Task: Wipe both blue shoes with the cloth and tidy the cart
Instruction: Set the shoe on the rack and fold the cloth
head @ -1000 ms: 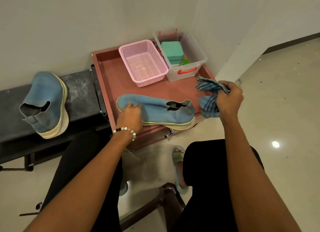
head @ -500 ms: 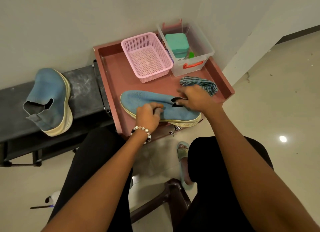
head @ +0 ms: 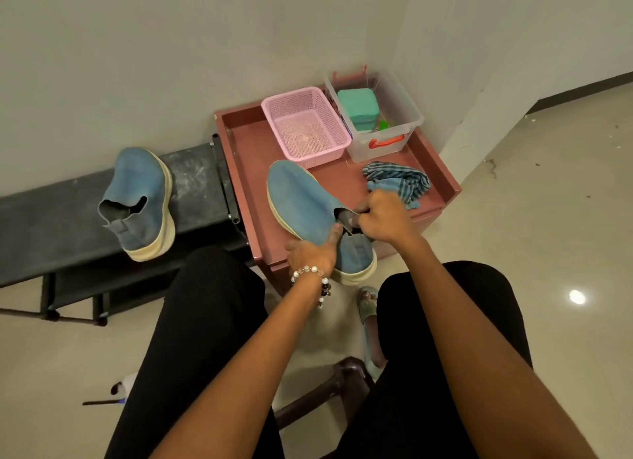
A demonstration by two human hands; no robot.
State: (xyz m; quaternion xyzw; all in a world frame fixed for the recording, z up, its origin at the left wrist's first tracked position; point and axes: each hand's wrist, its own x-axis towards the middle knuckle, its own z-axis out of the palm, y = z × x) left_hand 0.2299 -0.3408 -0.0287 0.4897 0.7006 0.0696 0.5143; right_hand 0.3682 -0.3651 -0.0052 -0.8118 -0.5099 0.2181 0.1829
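Two hands hold one blue shoe [head: 301, 198] on the cart [head: 445, 181]: the left hand [head: 313, 251] grips its side near the heel, the right hand [head: 383, 215] pinches its collar. The cloth [head: 399, 181] lies bunched just beside it; the other shoe [head: 140, 198] rests on the black tabletop [head: 51, 225].

Both blue shoes [head: 301, 198] [head: 137, 198] look like matt knit cloth over pale, smooth soles. The striped cloth [head: 397, 181] is soft woven fabric. The pink basket [head: 308, 130] is perforated plastic, the clear box [head: 390, 116] glossy plastic. The cart tray [head: 246, 157] looks smooth and matt, the black bench [head: 51, 219] scuffed and dusty, the floor [head: 548, 253] glossy.
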